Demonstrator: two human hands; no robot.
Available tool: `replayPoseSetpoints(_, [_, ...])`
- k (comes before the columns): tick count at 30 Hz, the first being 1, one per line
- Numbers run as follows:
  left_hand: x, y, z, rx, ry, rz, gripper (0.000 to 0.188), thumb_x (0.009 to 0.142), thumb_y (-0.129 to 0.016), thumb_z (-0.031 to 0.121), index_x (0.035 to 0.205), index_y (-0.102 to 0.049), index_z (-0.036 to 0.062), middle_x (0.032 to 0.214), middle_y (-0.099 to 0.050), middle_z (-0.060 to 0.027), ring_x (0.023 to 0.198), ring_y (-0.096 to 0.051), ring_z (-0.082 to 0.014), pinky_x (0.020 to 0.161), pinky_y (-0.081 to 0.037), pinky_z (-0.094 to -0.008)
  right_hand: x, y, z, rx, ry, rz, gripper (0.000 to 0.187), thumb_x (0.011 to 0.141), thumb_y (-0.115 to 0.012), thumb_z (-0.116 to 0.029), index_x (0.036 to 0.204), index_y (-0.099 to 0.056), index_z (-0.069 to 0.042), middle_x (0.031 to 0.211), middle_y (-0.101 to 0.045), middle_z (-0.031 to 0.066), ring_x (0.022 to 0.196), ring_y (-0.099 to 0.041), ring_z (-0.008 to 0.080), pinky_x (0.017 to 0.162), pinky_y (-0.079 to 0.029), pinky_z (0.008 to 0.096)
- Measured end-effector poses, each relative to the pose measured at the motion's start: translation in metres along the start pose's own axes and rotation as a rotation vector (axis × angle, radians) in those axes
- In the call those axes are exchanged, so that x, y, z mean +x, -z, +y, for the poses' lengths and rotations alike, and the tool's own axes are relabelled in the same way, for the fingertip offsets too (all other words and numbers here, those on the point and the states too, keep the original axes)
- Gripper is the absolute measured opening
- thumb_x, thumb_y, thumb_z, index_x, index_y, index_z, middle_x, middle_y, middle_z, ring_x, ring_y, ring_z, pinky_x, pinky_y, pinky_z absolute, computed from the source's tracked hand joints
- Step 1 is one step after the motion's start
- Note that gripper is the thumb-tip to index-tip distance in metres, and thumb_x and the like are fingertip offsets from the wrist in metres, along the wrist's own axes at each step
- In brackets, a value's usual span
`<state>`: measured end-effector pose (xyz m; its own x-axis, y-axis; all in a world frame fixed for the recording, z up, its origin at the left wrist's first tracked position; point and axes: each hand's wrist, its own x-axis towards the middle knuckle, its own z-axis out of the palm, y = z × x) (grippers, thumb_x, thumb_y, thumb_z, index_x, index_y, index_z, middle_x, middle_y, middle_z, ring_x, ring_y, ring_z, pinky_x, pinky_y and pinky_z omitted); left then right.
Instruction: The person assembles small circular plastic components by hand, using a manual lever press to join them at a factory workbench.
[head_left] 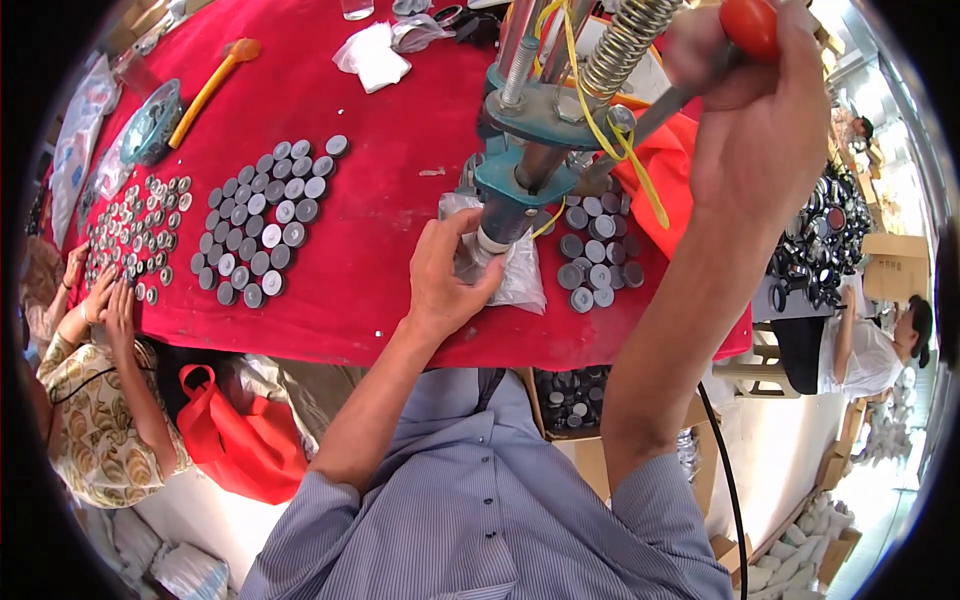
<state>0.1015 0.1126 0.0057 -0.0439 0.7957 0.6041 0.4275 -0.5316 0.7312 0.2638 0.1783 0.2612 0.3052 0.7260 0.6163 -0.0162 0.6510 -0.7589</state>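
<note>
The right hand (pixel 755 140) is closing its grip around the red knob (pixel 750 28) of the press lever, raised at the far right. The left hand's (pixel 445 278) thumb and fingers are curving around a small pale piece (pixel 490 243) at the lower tip of the teal press (pixel 525 182); I cannot tell whether that grip is pinching it or only bracketing it. The piece is sitting directly below the ram, just above a clear plastic bag (pixel 522 280).

Fingertips are lying very near the ram, so a pull on the lever could be pinching them, and a piece sitting off-centre could be tilting or cracking under load. The loose yellow strap (pixel 645 185) is dangling beside the lever and might be snagging.

Farther out, grey round caps (pixel 598 251) are lying just right of the press, and more are spreading to the left over the red-covered surface (pixel 380 190). At the far left, a co-worker's hands (pixel 112 303) are resting beside small metal rings (pixel 140 238).
</note>
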Motion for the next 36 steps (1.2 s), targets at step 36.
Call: replayPoseSetpoints(36, [-0.062, 0.165, -0.027, 0.815, 0.343, 0.287, 0.035, 0.083, -0.077, 0.008, 0.115, -0.066, 0.0034, 0.123, -0.060, -0.0173, 0.114, -0.056, -0.0365, 0.098, -0.047, -0.0456, -0.196, 0.092, 0.010, 0.004, 0.226, -0.183, 0.047, 0.106, -0.045, -0.053, 0.080, -0.046, -0.014, 0.075, -0.064, 0.0100, 0.092, -0.065, 0.0323, 0.114, -0.030, 0.0579])
